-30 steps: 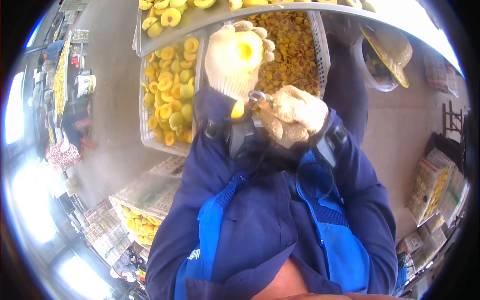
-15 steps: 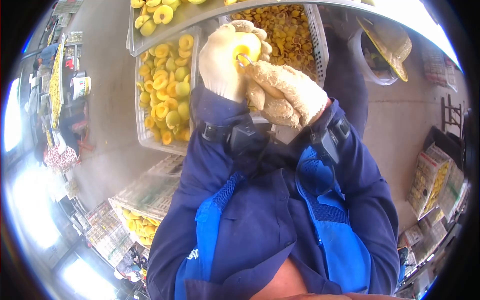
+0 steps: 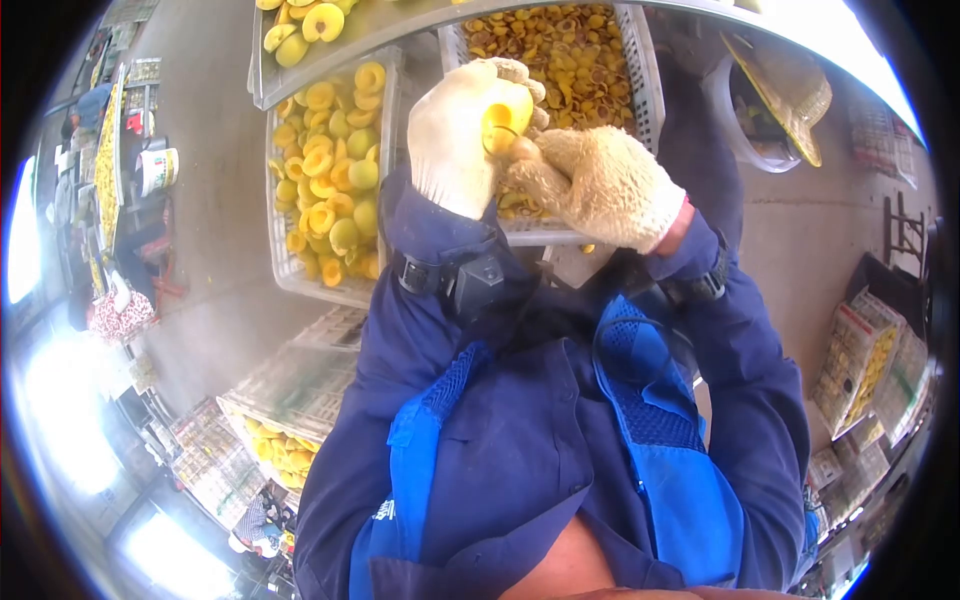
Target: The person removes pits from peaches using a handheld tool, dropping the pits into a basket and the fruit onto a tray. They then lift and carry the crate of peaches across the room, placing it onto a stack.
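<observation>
My left hand (image 3: 450, 135), in a pale glove, is closed around a yellow peach half (image 3: 506, 112), its hollowed cut face turned toward my right hand. My right hand (image 3: 610, 185), in a fuzzy, worn cream glove, is closed on a small loop-ended pitting knife. Only a thin curve of its metal shows at the fruit; the handle is hidden in the glove. A small brownish lump (image 3: 522, 150) sits at my right fingertips, and I cannot make out whether it is a pit. Below both hands stands a crate of small yellow-brown scraps (image 3: 655, 85).
A white crate (image 3: 280, 245) of peach halves stands left of my hands. Across the top runs a metal-edged tray (image 3: 400, 45) with more halves. A bucket (image 3: 722, 115) with a straw hat (image 3: 795, 95) stands at right. Stacked crates (image 3: 290, 385) lie lower left.
My right hand has turned and drawn back slightly right and down. The metal loop, plain in the fruit before, is now mostly hidden. My left hand has shifted slightly right with the peach half.
</observation>
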A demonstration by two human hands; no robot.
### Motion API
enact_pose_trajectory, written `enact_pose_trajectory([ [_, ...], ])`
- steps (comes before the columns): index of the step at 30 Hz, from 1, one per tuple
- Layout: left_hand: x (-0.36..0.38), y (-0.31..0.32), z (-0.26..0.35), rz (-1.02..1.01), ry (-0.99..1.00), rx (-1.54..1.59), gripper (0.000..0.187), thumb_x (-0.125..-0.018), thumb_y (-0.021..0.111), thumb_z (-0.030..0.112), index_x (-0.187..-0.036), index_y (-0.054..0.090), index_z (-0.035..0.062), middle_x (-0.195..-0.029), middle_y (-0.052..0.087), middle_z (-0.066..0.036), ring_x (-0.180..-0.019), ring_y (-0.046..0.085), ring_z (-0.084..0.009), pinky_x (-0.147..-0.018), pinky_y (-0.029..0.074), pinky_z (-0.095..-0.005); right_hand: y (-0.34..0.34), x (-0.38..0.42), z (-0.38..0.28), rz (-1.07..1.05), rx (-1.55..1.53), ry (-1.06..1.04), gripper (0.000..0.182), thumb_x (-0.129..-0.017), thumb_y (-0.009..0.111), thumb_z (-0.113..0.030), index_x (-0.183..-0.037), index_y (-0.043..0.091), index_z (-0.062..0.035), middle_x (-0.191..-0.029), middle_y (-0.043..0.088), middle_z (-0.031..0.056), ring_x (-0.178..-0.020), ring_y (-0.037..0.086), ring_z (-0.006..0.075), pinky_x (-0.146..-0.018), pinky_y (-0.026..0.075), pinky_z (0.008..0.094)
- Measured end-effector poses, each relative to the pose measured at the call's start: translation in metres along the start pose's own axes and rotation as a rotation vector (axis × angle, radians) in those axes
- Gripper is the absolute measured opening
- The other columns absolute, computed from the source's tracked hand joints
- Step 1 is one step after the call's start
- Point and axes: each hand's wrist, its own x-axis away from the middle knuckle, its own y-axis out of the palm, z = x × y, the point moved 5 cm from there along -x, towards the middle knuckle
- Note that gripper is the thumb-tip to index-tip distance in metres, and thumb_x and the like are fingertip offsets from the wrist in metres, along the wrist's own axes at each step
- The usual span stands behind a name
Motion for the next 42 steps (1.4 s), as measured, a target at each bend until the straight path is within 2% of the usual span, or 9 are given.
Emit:
enact_pose_trajectory([
  [5, -0.011, -0.026, -0.02, -0.041, -0.098, 0.351, 0.017, -0.104, 0.062, 0.004, -0.118, 0.068, -0.0032, -0.107, 0.078, -0.017, -0.09, 0.08, -0.025, -0.079, 0.066, -0.0349, -0.006, 0.012, 0.002, -0.038, 0.221, 0.012, 0.039, -0.104, 0.065, -0.041, -0.081, 0.072, -0.0097, -0.072, 0.071, 0.018, -0.069, 0.072, 0.04, -0.063, 0.056, 0.0521],
  [8, 0.009, -0.052, 0.035, 0.012, 0.688, -0.963, 0.017, -0.094, 0.077, 0.002, -0.11, 0.075, 0.0016, -0.101, 0.08, -0.012, -0.088, 0.079, -0.0217, -0.077, 0.065, -0.0355, -0.01, 0.016, 0.004, -0.067, 0.25, 0.078, 0.039, -0.104, 0.065, -0.041, -0.082, 0.071, -0.009, -0.068, 0.07, 0.0166, -0.065, 0.071, 0.0405, -0.062, 0.055, 0.0526],
  [10, 0.0, -0.141, 0.022, 0.246, 0.042, -0.554, 0.021, -0.098, 0.076, 0.018, -0.114, 0.08, 0.0044, -0.096, 0.079, -0.008, -0.091, 0.076, -0.0148, -0.081, 0.059, -0.0324, -0.012, 0.023, 0.017, -0.021, 0.264, 0.082, 0.04, -0.104, 0.065, -0.04, -0.081, 0.069, -0.0085, -0.067, 0.069, 0.0159, -0.064, 0.07, 0.0405, -0.061, 0.055, 0.0526],
  [16, -0.04, -0.245, 0.004, 0.124, -0.193, -2.102, 0.039, -0.097, 0.072, 0.047, -0.116, 0.08, 0.0144, -0.114, 0.079, -0.014, -0.101, 0.075, -0.0355, -0.094, 0.06, -0.0438, -0.008, 0.028, 0.06, -0.024, 0.247, 0.175, 0.036, -0.102, 0.069, -0.039, -0.081, 0.068, -0.0099, -0.066, 0.068, 0.0159, -0.065, 0.07, 0.0404, -0.06, 0.055, 0.0533],
  [22, -0.18, -0.208, 0.054, 0.354, 0.469, -1.564, 0.038, -0.101, 0.065, 0.035, -0.122, 0.074, 0.0048, -0.117, 0.078, -0.019, -0.106, 0.076, -0.0357, -0.091, 0.061, -0.0427, -0.002, 0.018, 0.072, -0.013, 0.262, 0.194, 0.034, -0.1, 0.073, -0.038, -0.082, 0.068, -0.0097, -0.068, 0.068, 0.0177, -0.065, 0.07, 0.0413, -0.058, 0.053, 0.0534],
  [26, -0.211, -0.167, 0.061, 0.281, -0.053, -1.452, 0.048, -0.084, 0.08, 0.037, -0.125, 0.078, 0.0121, -0.116, 0.077, -0.025, -0.107, 0.075, -0.0395, -0.098, 0.058, -0.0458, 0.001, 0.015, 0.062, 0.025, 0.161, 0.213, 0.034, -0.101, 0.073, -0.038, -0.084, 0.07, -0.0088, -0.072, 0.069, 0.0185, -0.068, 0.069, 0.0428, -0.059, 0.054, 0.0537],
  [27, -0.209, -0.179, 0.052, 0.297, 0.302, -1.463, 0.042, -0.088, 0.077, 0.038, -0.12, 0.079, 0.0111, -0.109, 0.078, -0.023, -0.103, 0.076, -0.0374, -0.095, 0.059, -0.0441, 0.0, 0.017, 0.059, 0.048, 0.087, 0.197, 0.03, -0.101, 0.073, -0.035, -0.089, 0.073, -0.007, -0.078, 0.07, 0.0211, -0.072, 0.069, 0.0443, -0.061, 0.054, 0.0536],
  [36, -0.017, -0.128, 0.004, 0.079, 0.107, 0.598, 0.045, -0.097, 0.063, 0.03, -0.128, 0.064, -0.003, -0.117, 0.073, -0.025, -0.104, 0.074, -0.0413, -0.086, 0.064, -0.0481, 0.026, 0.003, -0.011, -0.151, -0.847, 0.465, 0.038, -0.114, 0.059, -0.038, -0.099, 0.068, -0.0036, -0.067, 0.058, -0.0039, -0.06, 0.054, 0.006, -0.053, 0.044, 0.0288],
  [42, 0.041, -0.077, -0.002, 0.309, 0.084, 0.509, 0.051, -0.106, 0.047, 0.041, -0.126, 0.064, -0.0027, -0.111, 0.074, -0.024, -0.094, 0.074, -0.0367, -0.085, 0.063, -0.045, 0.05, -0.007, -0.074, -0.139, -0.66, 0.408, 0.034, -0.112, 0.062, -0.033, -0.111, 0.073, -0.0015, -0.071, 0.063, 0.0107, -0.063, 0.063, 0.0224, -0.06, 0.052, 0.0397],
])
